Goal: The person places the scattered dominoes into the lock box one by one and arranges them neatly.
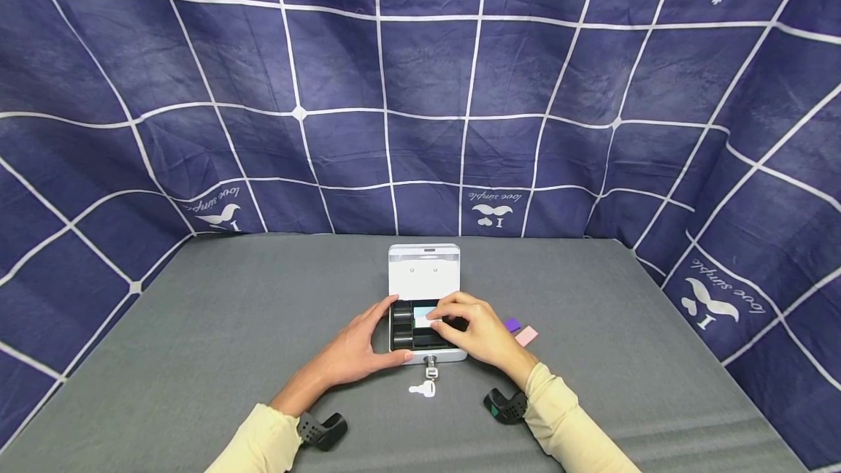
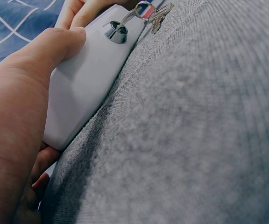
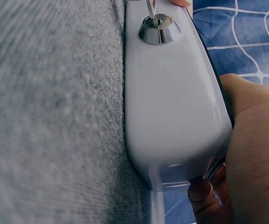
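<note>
Grey cloth: only head view shows box's inside

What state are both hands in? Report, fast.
Left hand: closed on the left end of the white cash box, thumb at its front.
Right hand: closed, thumb and forefinger pinching a pale card inside the box.

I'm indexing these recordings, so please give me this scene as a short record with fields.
Container: white box, lid raised
Interior: black tray with compartments
Left hand: grips the box's left end, thumb at the front rim
Right hand: reaches over the tray, pinching a pale slip
Lock: front, key inserted
Right of box: purple piece, pink piece
Surface: grey cloth
</note>
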A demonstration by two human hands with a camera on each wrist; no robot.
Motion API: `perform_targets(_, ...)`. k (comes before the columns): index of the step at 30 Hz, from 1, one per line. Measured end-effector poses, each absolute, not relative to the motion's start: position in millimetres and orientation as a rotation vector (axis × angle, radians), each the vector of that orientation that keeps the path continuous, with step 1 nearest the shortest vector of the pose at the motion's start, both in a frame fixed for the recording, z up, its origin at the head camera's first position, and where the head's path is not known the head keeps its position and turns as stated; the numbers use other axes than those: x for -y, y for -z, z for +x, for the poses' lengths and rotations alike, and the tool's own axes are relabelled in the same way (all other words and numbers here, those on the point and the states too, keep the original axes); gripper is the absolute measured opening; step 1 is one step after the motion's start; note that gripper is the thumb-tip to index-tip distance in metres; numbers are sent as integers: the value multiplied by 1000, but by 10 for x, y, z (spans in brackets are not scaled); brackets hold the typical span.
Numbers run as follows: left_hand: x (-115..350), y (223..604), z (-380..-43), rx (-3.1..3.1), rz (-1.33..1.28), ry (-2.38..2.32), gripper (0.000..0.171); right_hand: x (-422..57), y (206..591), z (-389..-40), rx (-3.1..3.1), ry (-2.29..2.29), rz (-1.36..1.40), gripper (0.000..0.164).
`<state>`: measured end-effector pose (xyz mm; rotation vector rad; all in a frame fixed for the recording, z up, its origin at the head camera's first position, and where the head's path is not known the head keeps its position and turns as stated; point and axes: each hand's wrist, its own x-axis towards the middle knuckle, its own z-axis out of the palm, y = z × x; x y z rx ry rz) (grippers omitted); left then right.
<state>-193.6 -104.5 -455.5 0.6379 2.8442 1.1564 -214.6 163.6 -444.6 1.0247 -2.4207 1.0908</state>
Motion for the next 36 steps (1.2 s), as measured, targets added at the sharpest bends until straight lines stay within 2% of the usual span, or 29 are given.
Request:
perform_targets(13,1045,4553,-1938,-2840,644,-1170,101,-1636,4436,-2148,2394,-1077,1034,18)
perform_targets(21,1044,4559,-1947,-2853,650,-1156,101,-1633,4454,-2157,2390,-1109,1039,8)
perform_targets(36,1040,4551,-1939,-2851,643,-1152,101,-1643,4466,-2154,2404,-1108,1043,8)
